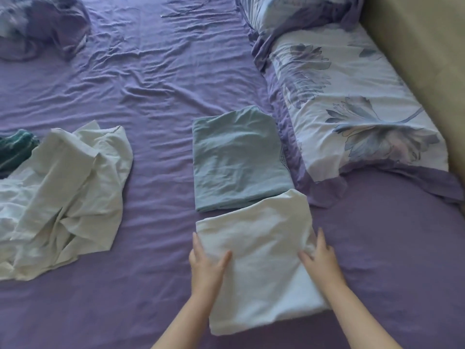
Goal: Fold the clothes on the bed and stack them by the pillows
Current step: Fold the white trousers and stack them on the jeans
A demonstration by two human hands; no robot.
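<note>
A folded white garment point(259, 260) lies on the purple bed sheet point(151, 96) in front of me. Its far corner overlaps a folded pale blue garment point(236, 159), which sits beside the floral pillow point(352, 109). My left hand point(206, 260) holds the white garment's left edge, thumb on top. My right hand point(319, 258) holds its right edge the same way. A crumpled white garment point(63, 197) lies unfolded at the left, with a dark green piece point(15, 149) partly under it.
A second floral pillow point(289, 11) lies at the top right. A bundled floral cover point(42, 23) sits at the top left. A beige headboard point(427, 59) runs along the right edge behind the pillows.
</note>
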